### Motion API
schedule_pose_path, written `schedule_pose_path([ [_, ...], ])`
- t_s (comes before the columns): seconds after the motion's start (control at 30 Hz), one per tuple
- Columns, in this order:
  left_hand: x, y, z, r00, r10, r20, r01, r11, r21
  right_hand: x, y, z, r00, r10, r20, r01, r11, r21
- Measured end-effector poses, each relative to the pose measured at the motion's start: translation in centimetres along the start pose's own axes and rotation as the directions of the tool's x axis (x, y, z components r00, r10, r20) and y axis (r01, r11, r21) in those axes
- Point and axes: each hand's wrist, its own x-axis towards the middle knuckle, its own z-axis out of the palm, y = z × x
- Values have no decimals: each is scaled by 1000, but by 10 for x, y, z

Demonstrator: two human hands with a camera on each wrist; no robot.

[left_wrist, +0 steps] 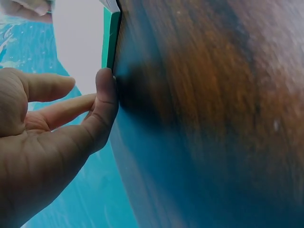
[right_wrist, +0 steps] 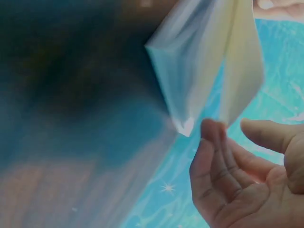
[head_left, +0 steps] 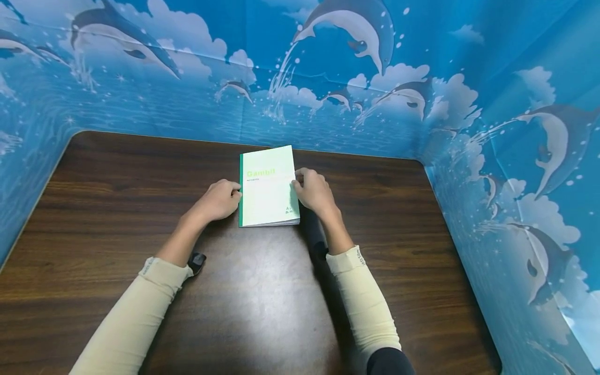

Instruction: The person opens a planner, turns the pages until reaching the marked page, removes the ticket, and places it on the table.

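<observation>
A pale green notebook (head_left: 269, 195) with a darker green spine (head_left: 241, 200) lies on the table, its printed front cover facing up. At the spine is my left hand (head_left: 220, 200); one fingertip touches the spine near the tabletop, while the thumb stands apart. My right hand (head_left: 315, 192) is at the opposite edge. In the right wrist view the cover (right_wrist: 244, 66) stands lifted away from the pages (right_wrist: 190, 71), leaving a gap. The right fingertips (right_wrist: 213, 127) are at the cover's edge, with the thumb apart from them.
The dark wood-grain table (head_left: 117, 250) spreads around the notebook. A blue curtain (head_left: 187, 104) printed with dolphins borders its back and sides. A black strap piece (head_left: 197, 262) sits at the left wrist.
</observation>
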Motion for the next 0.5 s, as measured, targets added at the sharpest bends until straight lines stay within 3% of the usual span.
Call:
schedule_pose_path([
  [0.1, -4, -2, -4, 999, -46, -11, 45, 998, -40, 0, -10, -5, 999, -34, -26, 37, 992, 124],
  [0.27, -9, -3, -10, 988, -116, -99, 110, 992, -58, 0, -29, -12, 996, -84, -41, 92, 964, 250],
  [0.5, -20, -7, -25, 981, -145, -127, 124, 979, -161, -1, -58, -17, 988, -151, 7, 139, 922, 362],
])
